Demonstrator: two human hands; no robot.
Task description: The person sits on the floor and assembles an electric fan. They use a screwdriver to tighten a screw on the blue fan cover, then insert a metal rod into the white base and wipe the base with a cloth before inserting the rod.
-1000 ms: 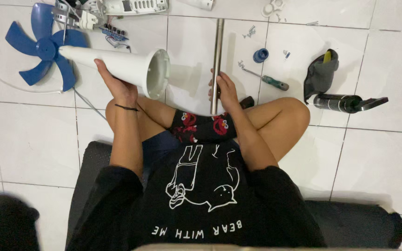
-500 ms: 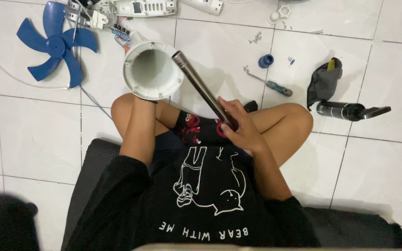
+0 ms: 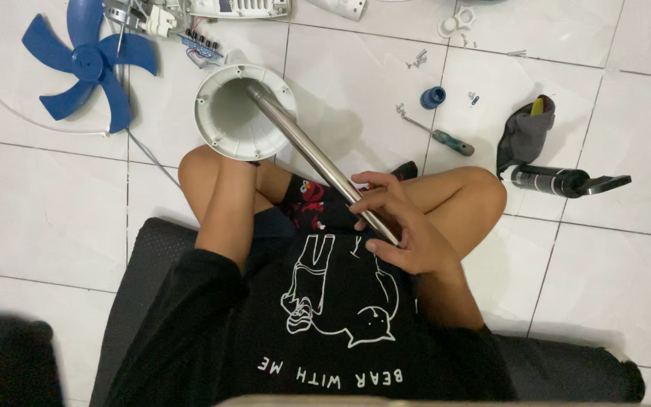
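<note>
**Steel tube in the white cone's mouth**

The right hand (image 3: 404,234) is closed around the near end of the steel tube (image 3: 310,154), whose far end sits inside the wide mouth of the white cone (image 3: 224,124). The left hand is hidden behind the cone; its grip cannot be told. A blue fan blade (image 3: 88,64) lies on the floor (image 3: 54,211) left of the cone, a screwdriver (image 3: 435,134) to its right.

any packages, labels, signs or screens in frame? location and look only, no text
No packages, signs or lit screens.
White plastic control panel, top edge of the tiled floor: long, with a small dark window and a row of slots.
Black cylindrical can, lying on the floor at right: pale printed band.
Black shirt, bottom centre: white line drawing and lettering.
</note>
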